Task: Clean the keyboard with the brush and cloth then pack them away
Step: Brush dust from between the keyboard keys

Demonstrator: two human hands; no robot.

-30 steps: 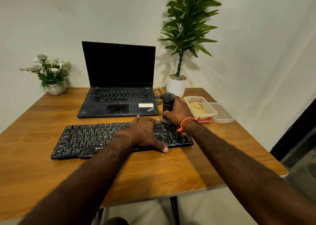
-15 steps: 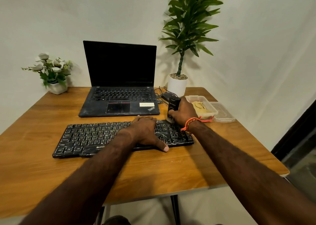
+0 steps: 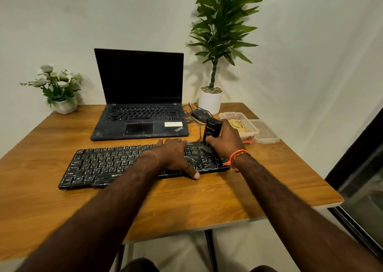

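Wooden bench [image 3: 51, 205] with black keyboard [image 3: 107, 164] near the front. Left hand [image 3: 176, 157] laid flat on the keys, fingers relaxed, thumb at the front edge. Right hand [image 3: 227, 141] gripping an upright black brush [image 3: 211, 130], bristles down on the keyboard's right end. Just behind that hand, a clear tub [image 3: 251, 130] holding a tan cloth [image 3: 238, 124], lid [image 3: 266, 134] beside it. Farther back: open laptop [image 3: 138, 97], mouse [image 3: 200, 114] with cables, white-potted plant [image 3: 215, 44], small flower pot [image 3: 60, 87]. Compared with a second ago, brush moved from behind the keyboard onto its keys; left hand unchanged.
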